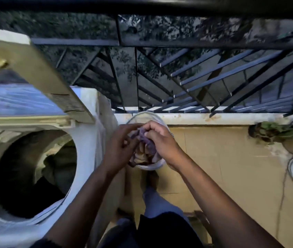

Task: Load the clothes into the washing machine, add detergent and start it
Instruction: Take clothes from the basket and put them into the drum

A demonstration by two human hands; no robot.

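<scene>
Holding the purple cloth up between both hands, you have it just above the white bucket that stands on the balcony floor, right beside the washing machine. Your left hand has its grip pinched on one side of the cloth and your right hand is clenched around the other side, which looks like you are untangling or shaking it out so it goes in loose rather than bunched. More clothes, brownish ones, remain in the bucket under your hands. The machine's lid is tilted up and back, leaving the drum open to your left; something dark already lies inside it. Keeping the bucket close to the machine makes each transfer a short swing. Loading seems partway through; detergent is not visible.
</scene>
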